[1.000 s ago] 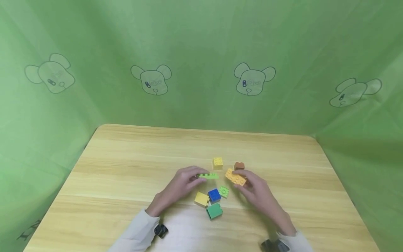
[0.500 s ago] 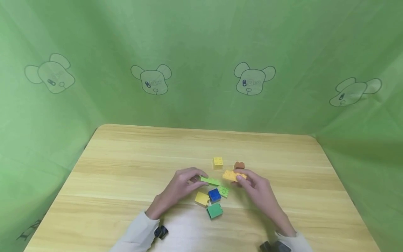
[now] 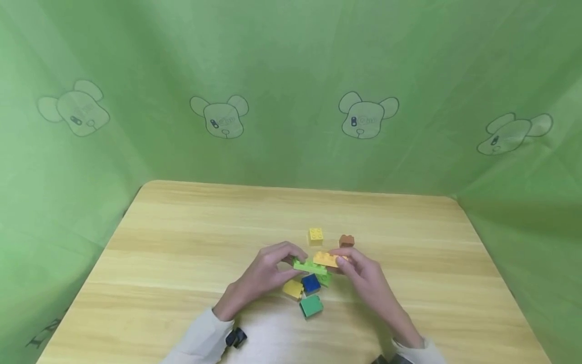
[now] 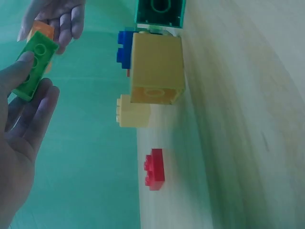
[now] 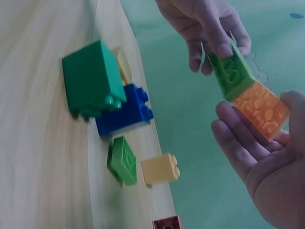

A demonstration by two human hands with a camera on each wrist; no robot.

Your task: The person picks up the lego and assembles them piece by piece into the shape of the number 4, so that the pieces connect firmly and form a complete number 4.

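Note:
My left hand (image 3: 265, 268) pinches a long light green toy brick (image 3: 310, 266) between thumb and fingers, above the table. An orange toy brick (image 3: 325, 259) is in my right hand (image 3: 370, 283), gripped at its right end with the studs up. The two bricks meet or overlap at their near ends; whether they are joined I cannot tell. In the left wrist view the green brick (image 4: 37, 64) shows its hollow underside and partly covers the orange one. The right wrist view has the orange brick (image 5: 262, 109) right against the green brick (image 5: 232, 71).
Below the hands lie a small light green brick (image 3: 325, 280), a blue brick (image 3: 311, 284), a yellow brick (image 3: 293, 289) and a green brick (image 3: 311, 306). Farther back are another yellow brick (image 3: 316, 236) and a brown brick (image 3: 346, 240). The left wrist view shows a red brick (image 4: 155, 170).
My hands have drawn together: the light green brick moved right and slightly nearer, the orange brick moved left and turned level. The bricks were apart earlier. Those on the table stayed put.

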